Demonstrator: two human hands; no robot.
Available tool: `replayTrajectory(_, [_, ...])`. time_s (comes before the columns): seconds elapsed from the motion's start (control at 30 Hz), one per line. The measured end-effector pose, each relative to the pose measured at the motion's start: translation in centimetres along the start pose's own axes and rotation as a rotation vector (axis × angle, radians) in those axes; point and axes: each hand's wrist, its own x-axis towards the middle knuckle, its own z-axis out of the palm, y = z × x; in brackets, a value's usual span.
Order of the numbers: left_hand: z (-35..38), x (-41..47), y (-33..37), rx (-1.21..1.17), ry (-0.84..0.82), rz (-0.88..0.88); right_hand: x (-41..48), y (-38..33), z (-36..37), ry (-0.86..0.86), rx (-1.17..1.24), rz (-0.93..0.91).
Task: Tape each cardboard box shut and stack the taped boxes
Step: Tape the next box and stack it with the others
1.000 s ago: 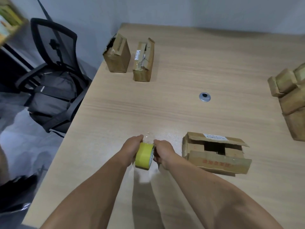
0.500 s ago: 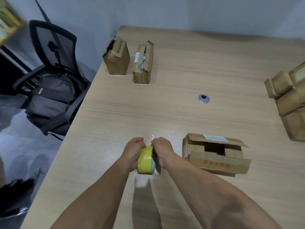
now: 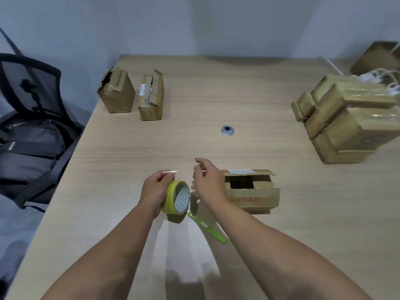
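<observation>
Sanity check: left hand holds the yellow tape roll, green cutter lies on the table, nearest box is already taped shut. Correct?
No. The head view shows the nearest box open: its top flaps stand apart with a dark gap between them. The rest holds: the left hand holds the yellow tape roll and the green cutter lies on the table.

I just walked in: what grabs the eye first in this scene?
The bright yellow tape roll, gripped in the left hand at front centre. Right of it sits an open cardboard box, and a green cutter lies on the table nearer the person. A stack of boxes stands at far right.
</observation>
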Motion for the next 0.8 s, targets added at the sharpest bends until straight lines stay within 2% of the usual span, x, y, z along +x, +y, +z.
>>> replayTrajectory(0.1, [1.2,-0.2,1.2,0.146,-0.061,0.085,-0.6,0.3,-4.0,0.049,-0.163,-0.240])
replayTrajectory(0.17, [2.2,-0.4,2.1,0.236,-0.108,0.146,-0.9,1.7,-6.2,0.128,-0.305,-0.328])
replayTrajectory(0.27, [3.6,-0.8,3.4,0.380,-0.179,0.223,-1.1,4.6,-8.9,0.183,-0.544,-0.256])
replayTrajectory(0.43, [6.4,-1.9,5.5,0.688,-0.291,0.317,-0.7,8.3,-12.0,0.045,-0.824,-0.195])
replayTrajectory(0.6, [8.9,-2.6,6.5,0.920,-0.341,0.373,-0.3,9.9,-12.9,0.029,-0.806,-0.161])
replayTrajectory(0.8, [13.1,-3.1,6.7,1.091,-0.439,0.373,1.2,12.6,-14.4,0.011,-0.576,-0.325])
